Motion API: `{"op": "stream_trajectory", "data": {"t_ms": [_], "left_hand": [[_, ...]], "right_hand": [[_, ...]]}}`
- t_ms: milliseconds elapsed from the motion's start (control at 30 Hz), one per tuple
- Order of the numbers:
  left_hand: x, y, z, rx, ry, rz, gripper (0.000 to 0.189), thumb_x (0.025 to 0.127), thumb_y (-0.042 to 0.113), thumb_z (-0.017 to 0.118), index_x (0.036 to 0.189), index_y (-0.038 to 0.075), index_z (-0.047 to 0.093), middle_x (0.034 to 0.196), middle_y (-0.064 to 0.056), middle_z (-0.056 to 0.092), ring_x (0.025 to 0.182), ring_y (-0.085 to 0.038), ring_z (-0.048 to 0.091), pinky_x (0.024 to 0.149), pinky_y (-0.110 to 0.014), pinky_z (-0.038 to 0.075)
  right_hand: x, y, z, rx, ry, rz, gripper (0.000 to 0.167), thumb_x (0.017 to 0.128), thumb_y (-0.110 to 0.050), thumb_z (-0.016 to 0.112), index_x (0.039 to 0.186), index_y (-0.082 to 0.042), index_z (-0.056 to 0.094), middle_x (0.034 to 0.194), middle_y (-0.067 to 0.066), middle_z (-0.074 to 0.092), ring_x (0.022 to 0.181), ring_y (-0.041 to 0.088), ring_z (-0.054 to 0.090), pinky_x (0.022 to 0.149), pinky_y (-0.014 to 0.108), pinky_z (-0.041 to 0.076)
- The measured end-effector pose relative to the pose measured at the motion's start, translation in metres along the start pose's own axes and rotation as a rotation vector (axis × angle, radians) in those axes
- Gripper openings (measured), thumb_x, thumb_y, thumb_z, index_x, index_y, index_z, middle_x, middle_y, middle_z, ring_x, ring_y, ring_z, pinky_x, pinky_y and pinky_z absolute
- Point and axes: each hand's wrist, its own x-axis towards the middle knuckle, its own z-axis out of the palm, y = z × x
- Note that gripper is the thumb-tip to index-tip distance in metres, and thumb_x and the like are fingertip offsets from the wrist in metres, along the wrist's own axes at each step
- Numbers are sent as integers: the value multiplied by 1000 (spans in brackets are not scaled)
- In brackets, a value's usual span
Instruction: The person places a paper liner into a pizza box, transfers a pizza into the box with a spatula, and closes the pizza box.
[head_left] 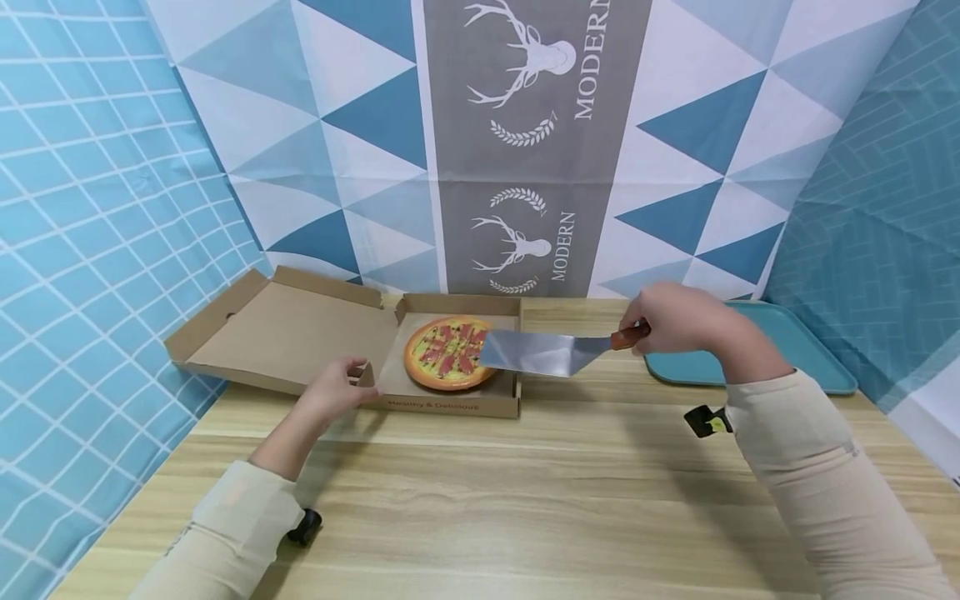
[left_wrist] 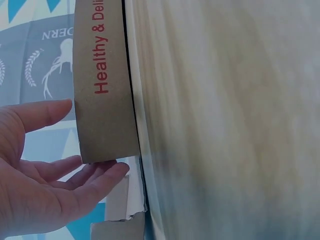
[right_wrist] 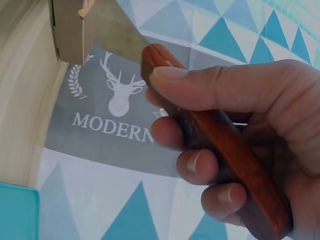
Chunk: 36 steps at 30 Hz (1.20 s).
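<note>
A pizza (head_left: pixel 448 353) with a browned crust and red and green toppings lies in an open cardboard pizza box (head_left: pixel 450 406). My right hand (head_left: pixel 675 321) grips the wooden handle (right_wrist: pixel 220 145) of a metal spatula (head_left: pixel 536 352), fingers curled round it and thumb along its top. The flat blade reaches over the box's right wall and overlaps the pizza's right edge in the head view. At the box's front left corner is my left hand (head_left: pixel 339 392). Its loosely bent fingers (left_wrist: pixel 102 185) touch the end of the front wall, with the thumb near the top edge.
The box's unfolded lid (head_left: pixel 300 325) lies to the left, close to the blue tiled wall covering. A teal tray (head_left: pixel 802 350) sits at the right rear, partly behind my right forearm. All stand on a wood-grain table (head_left: pixel 480 500) before a patterned backdrop.
</note>
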Motion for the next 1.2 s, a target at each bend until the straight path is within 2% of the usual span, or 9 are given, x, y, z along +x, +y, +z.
{"op": "stream_trajectory", "data": {"t_ms": [167, 333, 533, 633, 867, 1000, 1100, 1200], "left_hand": [[-2, 4, -3, 20, 27, 33, 72, 89, 12, 69, 144, -14, 30, 139, -36, 39, 127, -49, 40, 101, -55, 41], [-3, 12, -7, 94, 89, 64, 66, 90, 13, 68, 143, -9, 37, 140, -32, 42, 128, -46, 43, 100, -56, 42], [-4, 24, -7, 189, 136, 158, 58, 88, 13, 71, 137, -7, 48, 134, -30, 50, 122, -44, 49, 96, -55, 45], [-5, 29, -3, 192, 134, 201, 54, 87, 11, 72, 134, -6, 53, 129, -27, 54, 118, -42, 53, 94, -53, 47], [-3, 31, 8, 120, 123, 255, 46, 84, 10, 75, 126, -1, 61, 125, -22, 59, 113, -38, 58, 89, -49, 52], [-1, 30, 15, 97, 96, 347, 43, 83, 6, 76, 123, -1, 62, 125, -21, 57, 111, -37, 58, 90, -51, 51], [0, 30, 19, 116, 76, 410, 40, 82, 4, 76, 120, -1, 64, 122, -19, 57, 109, -36, 58, 89, -52, 51], [1, 31, 22, 146, 63, 433, 38, 82, 5, 76, 118, 0, 65, 121, -18, 58, 108, -35, 58, 88, -52, 51]], "right_hand": [[-5, 5, 11, 11, 81, 0, 13, 78, -8, 78, 89, -15, 76, 77, -7, 64, 66, 12, 53, 59, 33, 48], [-10, 9, 22, 57, 123, 9, 15, 80, -9, 78, 94, -12, 76, 78, -6, 64, 65, 10, 54, 60, 33, 49], [-15, 14, 28, 65, 159, -7, 18, 80, -10, 78, 98, -11, 76, 77, -7, 64, 63, 8, 53, 60, 33, 49], [-18, 17, 29, 63, 169, -12, 17, 80, -8, 78, 97, -10, 76, 76, -7, 63, 62, 9, 52, 60, 33, 48], [-27, 23, 30, 62, 161, 7, 18, 80, -10, 78, 98, -12, 76, 78, -8, 64, 63, 9, 51, 60, 32, 47], [-32, 28, 32, 75, 166, 2, 18, 81, -11, 77, 99, -13, 76, 80, -9, 66, 64, 7, 52, 60, 32, 47], [-36, 30, 33, 81, 167, 6, 19, 82, -11, 77, 100, -13, 77, 82, -9, 67, 64, 6, 53, 60, 32, 47], [-40, 33, 33, 83, 173, 12, 19, 81, -11, 78, 100, -14, 77, 83, -9, 67, 64, 6, 53, 59, 31, 47]]}}
